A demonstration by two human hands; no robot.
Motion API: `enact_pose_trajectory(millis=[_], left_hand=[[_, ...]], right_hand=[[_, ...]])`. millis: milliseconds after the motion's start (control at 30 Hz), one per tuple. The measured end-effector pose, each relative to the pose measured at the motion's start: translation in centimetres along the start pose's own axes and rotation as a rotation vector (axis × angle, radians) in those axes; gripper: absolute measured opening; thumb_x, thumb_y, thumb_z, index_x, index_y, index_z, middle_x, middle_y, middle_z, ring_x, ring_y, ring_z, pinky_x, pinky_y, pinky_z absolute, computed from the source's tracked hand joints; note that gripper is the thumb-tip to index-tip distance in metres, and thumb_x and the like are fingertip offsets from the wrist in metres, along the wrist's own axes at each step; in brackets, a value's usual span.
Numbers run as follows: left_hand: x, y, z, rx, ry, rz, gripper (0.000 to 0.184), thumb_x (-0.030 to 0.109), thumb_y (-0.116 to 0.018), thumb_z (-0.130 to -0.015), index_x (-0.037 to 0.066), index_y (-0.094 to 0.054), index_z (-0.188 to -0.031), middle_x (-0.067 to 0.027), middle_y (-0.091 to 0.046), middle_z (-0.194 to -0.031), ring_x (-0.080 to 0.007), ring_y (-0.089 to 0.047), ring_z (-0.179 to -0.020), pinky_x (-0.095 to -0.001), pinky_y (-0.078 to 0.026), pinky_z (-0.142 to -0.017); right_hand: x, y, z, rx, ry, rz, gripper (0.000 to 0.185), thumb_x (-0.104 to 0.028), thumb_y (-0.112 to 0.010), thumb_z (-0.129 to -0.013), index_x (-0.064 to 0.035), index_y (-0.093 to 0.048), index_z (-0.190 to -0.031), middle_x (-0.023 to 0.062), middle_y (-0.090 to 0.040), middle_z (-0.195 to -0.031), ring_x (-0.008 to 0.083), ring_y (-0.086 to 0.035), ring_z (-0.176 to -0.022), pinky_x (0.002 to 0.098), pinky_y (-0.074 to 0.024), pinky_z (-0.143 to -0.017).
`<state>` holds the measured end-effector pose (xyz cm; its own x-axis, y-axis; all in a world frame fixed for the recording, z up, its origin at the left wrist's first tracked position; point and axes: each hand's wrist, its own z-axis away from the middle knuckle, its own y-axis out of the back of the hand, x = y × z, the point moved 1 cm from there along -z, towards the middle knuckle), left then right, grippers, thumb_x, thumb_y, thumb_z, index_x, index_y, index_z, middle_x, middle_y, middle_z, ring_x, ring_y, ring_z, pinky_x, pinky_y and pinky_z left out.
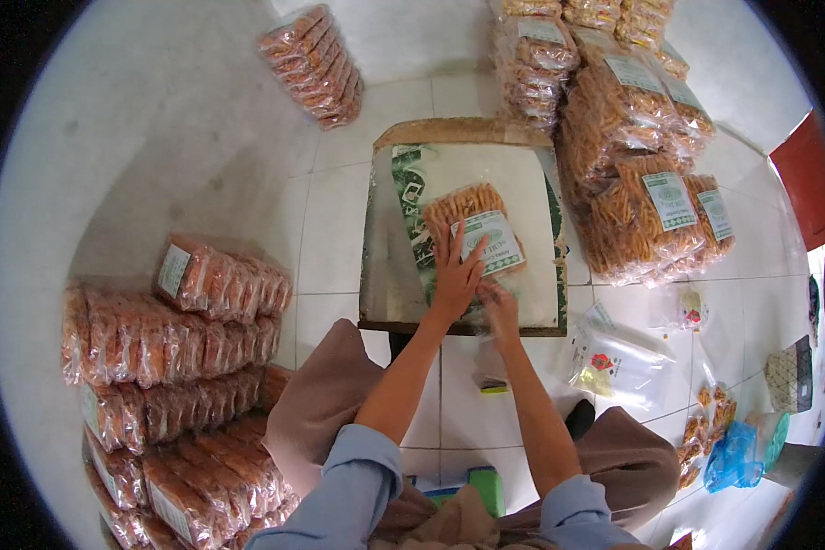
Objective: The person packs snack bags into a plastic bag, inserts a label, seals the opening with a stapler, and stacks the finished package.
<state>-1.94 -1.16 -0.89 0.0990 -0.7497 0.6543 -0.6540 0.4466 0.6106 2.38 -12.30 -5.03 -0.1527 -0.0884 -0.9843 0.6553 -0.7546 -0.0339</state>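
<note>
Atop the table [472, 131]: snack packet [489, 223] slanted lengthwise away; left hand [456, 275] lay flat upon it; right hand [498, 307] blurred, grip indeterminable.

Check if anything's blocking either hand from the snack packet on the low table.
Nothing visible. The left hand lies directly on the packet, fingers spread over it. The right hand, blurred, is at its near edge with no object seen between; whether it touches, I can't tell.

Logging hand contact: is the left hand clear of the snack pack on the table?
No, the left hand rests on the snack pack, partly covering its label.
</note>
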Motion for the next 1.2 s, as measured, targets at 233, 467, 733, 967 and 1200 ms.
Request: enact_pose_trajectory(millis=[233, 467, 733, 967, 1200], left_hand=[[-0.9, -0.3, -0.2, -0.074, -0.015, -0.159, 0.046, 0.041, -0.041, -0.089, 0.026, -0.038, -0.132, -0.0078, -0.008, -0.146, -0.0349, 0.000, -0.133, -0.0634, -0.005, -0.099], [8.0, 2.0, -1.6, -0.147, -0.171, -0.350, 0.055, 0.047, -0.044, -0.086, 0.030, -0.028, -0.136, -0.0075, -0.004, -0.147, -0.0363, 0.002, -0.133, -0.0668, -0.003, -0.096], [30.2, 1.5, -2.8, -0.302, -0.628, 0.341, 0.044, 0.023, -0.052, -0.086, 0.015, -0.041, -0.128, -0.0101, -0.037, -0.134, -0.0283, -0.032, -0.125, -0.0455, -0.023, -0.102], [44.9, -3.4, -1.1, -0.401, -0.686, 0.682, 0.027, 0.009, -0.053, -0.084, 0.007, -0.053, -0.111, -0.0099, -0.055, -0.104, -0.0222, -0.054, -0.095, -0.0333, -0.042, -0.082], [54.4, -19.0, 4.7, -0.731, -0.517, 0.925, 0.025, 0.022, -0.049, -0.090, 0.010, -0.056, -0.110, -0.0040, -0.057, -0.103, -0.0131, -0.054, -0.095, -0.0269, -0.042, -0.076]], right_hand=[[1.0, 1.0, 0.1, -0.020, 0.017, -0.062, 0.025, -0.010, -0.054, -0.085, 0.0042, -0.057, -0.106, 0.0068, -0.058, -0.102, 0.0134, -0.055, -0.091, 0.0247, -0.0421, -0.083], [-4.0, 10.8, 9.2, 0.097, -0.066, -0.246, 0.027, -0.010, -0.049, -0.085, -0.0001, -0.055, -0.109, 0.0096, -0.060, -0.093, 0.0155, -0.060, -0.084, 0.0263, -0.0467, -0.077], [-21.9, 24.3, 20.1, 0.745, 0.584, 0.418, 0.019, -0.003, -0.056, -0.080, -0.0031, -0.062, -0.098, 0.0082, -0.063, -0.084, 0.0141, -0.057, -0.072, 0.0270, -0.0446, -0.072], [-28.5, 36.3, 35.4, 0.992, 0.680, 0.221, 0.020, -0.013, -0.047, -0.089, 0.0004, -0.060, -0.095, 0.0037, -0.059, -0.076, 0.0096, -0.054, -0.071, 0.0229, -0.0410, -0.068], [-20.4, 47.3, 47.1, 1.389, 0.356, 0.279, 0.022, -0.018, -0.045, -0.091, -0.0028, -0.060, -0.098, 0.0029, -0.059, -0.083, 0.0104, -0.054, -0.079, 0.0240, -0.0417, -0.074]])
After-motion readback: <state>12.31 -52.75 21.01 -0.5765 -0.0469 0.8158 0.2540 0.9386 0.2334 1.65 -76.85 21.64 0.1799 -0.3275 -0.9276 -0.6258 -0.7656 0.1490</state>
